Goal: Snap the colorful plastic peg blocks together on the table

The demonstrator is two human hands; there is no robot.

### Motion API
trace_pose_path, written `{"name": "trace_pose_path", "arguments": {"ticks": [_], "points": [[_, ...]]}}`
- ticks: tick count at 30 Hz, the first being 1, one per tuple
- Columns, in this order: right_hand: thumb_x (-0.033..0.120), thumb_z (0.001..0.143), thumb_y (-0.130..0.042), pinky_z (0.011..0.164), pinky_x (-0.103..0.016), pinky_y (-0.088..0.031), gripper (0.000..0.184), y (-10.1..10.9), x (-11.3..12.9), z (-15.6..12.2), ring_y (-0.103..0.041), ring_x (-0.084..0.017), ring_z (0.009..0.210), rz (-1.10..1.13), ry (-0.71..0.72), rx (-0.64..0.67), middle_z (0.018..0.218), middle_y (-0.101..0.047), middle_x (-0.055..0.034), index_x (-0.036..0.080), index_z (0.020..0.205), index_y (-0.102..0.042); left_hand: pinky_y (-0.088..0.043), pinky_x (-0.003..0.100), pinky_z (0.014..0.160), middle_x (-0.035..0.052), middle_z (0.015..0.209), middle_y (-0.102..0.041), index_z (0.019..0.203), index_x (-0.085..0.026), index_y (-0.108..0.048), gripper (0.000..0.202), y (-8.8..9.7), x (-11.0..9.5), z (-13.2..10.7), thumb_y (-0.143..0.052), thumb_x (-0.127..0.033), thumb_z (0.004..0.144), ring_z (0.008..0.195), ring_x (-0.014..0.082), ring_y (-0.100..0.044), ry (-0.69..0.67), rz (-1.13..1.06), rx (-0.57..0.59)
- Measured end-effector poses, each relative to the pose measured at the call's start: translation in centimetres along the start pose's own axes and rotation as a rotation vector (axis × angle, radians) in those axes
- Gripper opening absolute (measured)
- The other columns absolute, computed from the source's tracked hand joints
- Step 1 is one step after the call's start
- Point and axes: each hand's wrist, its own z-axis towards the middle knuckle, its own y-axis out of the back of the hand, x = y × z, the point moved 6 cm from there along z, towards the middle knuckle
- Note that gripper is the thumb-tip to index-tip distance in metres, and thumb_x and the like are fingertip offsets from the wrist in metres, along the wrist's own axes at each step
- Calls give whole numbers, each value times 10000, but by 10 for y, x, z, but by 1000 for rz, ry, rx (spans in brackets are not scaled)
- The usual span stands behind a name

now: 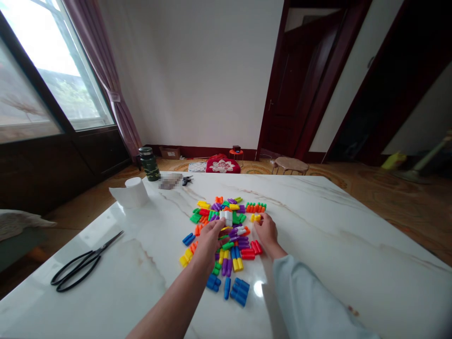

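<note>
The plastic blocks [226, 240] lay spread for easy reach; left hand [209, 242] at a white block [226, 217], right hand [266, 229] apart, beside a yellow block [255, 217].

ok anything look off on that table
Two things stand out. The paper roll at the far left of the marble table has a loose sheet trailing onto the surface. Beside the camouflage-patterned flask, a blurred patch hides whatever lies there, so I cannot tell what it is.
</note>
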Motion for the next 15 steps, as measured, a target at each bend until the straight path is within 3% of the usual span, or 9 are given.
{"name": "trace_pose_path", "arguments": {"ticks": [7,15], "points": [[274,839,-552,625,-260,-381,284,-8,14,11,-643,-197,876,-82,-64,38,1097,-684,-71,199,1103,-627,-513,225,651,75,912,-708,867,-157,-679,325,3,0,0,-768,-436,728,832,173,-678,2,-15,-22],[271,814,-584,707,-276,-451,334,-8,13,12,-643,-205,956,9,-71,-5,1178,-647,-88,202,1140,-612,-497,221,638,54,876,-690,834,-162,-659,306,1,0,3,-750,-438,739,840,174,-673,-2,30,-14]]}}
